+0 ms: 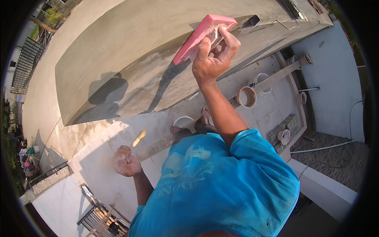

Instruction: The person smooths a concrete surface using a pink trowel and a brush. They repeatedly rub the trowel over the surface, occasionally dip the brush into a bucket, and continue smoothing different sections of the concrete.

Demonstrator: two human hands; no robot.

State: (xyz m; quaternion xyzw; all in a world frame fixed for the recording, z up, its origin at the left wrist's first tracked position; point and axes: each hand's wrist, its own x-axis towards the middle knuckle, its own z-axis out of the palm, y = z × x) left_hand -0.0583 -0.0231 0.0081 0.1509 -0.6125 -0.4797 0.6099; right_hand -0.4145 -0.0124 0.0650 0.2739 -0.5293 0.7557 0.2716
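Observation:
My right hand (215, 59) is closed round the back of a pink plastering float (195, 37). The float's flat face is toward the grey plastered wall (130, 39), and its back is smeared with pale plaster. Whether it touches the wall is hard to tell. Low on the left, my left hand (127, 161) is wrapped round a tool with a tan, rounded, stick-like end (139, 138) that points up and to the right. The rest of that tool is hidden by the fingers and a hazy blur.
My feet are on a narrow plank (154, 147) beside the wall. A white bucket (183, 119) is near them. To the right are a brown bucket (247, 97), a white bucket (263, 83) and a small pail (284, 137). Metal railings (100, 221) lie lower left.

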